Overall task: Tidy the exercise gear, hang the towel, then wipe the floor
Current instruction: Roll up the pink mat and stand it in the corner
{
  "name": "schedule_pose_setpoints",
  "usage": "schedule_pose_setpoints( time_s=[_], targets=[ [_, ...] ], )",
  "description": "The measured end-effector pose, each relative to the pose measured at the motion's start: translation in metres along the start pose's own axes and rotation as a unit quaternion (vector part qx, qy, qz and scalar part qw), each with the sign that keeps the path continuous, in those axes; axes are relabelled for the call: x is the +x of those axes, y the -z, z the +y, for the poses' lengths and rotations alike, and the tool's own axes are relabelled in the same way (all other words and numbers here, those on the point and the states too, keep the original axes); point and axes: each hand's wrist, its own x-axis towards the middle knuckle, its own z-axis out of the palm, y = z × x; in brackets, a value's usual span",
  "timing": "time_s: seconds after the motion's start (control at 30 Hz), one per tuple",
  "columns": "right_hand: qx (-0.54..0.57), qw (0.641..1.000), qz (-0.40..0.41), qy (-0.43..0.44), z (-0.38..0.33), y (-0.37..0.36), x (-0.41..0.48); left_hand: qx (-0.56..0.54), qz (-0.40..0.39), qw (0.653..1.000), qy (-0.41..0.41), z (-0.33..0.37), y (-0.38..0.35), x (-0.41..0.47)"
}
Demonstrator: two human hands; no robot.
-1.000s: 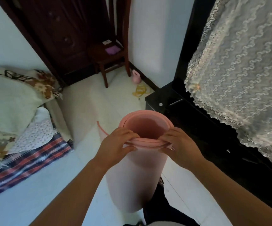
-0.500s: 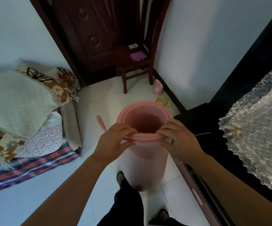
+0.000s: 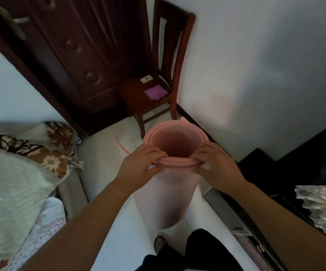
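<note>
Two hands, left hand [image 3: 138, 165] and right hand [image 3: 216, 167], each grasping rim of one upright rolled mat [image 3: 164, 196].

The rolled exercise mat [image 3: 166, 194] is pale pink, deeper pink inside its hollow. The wooden chair [image 3: 158, 89] and the carved door [image 3: 76, 49] are dark reddish brown; a purple cloth [image 3: 155, 92] lies on the chair seat. The pillow [image 3: 46, 145] is cream with brown flowers and black outlines. The blanket [image 3: 7, 184] is off-white, the floor [image 3: 107, 171] white, the lace cover [image 3: 322, 204] cream, the cabinet [image 3: 303, 159] black
</note>
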Motion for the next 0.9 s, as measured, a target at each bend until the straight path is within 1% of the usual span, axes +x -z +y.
schedule_pose_setpoints(
  time_s=[0.13,0.27,0.43,0.6,0.77,0.9],
  targets=[
    [-0.005,1.000,0.014,-0.018,0.017,-0.007,0.050,0.011,-0.016,1.000,-0.018,-0.037,0.009,0.051],
    [-0.001,0.999,0.030,-0.024,0.042,-0.017,0.099,-0.003,-0.025,0.999,-0.026,-0.075,0.003,0.106],
    [-0.007,0.999,0.027,-0.043,0.093,-0.032,0.159,-0.010,-0.053,0.998,-0.040,-0.122,-0.021,0.180],
    [-0.027,0.997,0.031,-0.061,0.144,-0.032,0.216,-0.026,-0.077,0.996,-0.044,-0.151,-0.036,0.258],
    [-0.027,0.997,0.013,-0.073,0.186,-0.029,0.269,-0.039,-0.077,0.995,-0.040,-0.177,-0.044,0.320],
    [-0.036,0.997,0.024,-0.068,0.209,-0.032,0.303,-0.042,-0.066,0.995,-0.069,-0.197,-0.046,0.361]
  ],
)
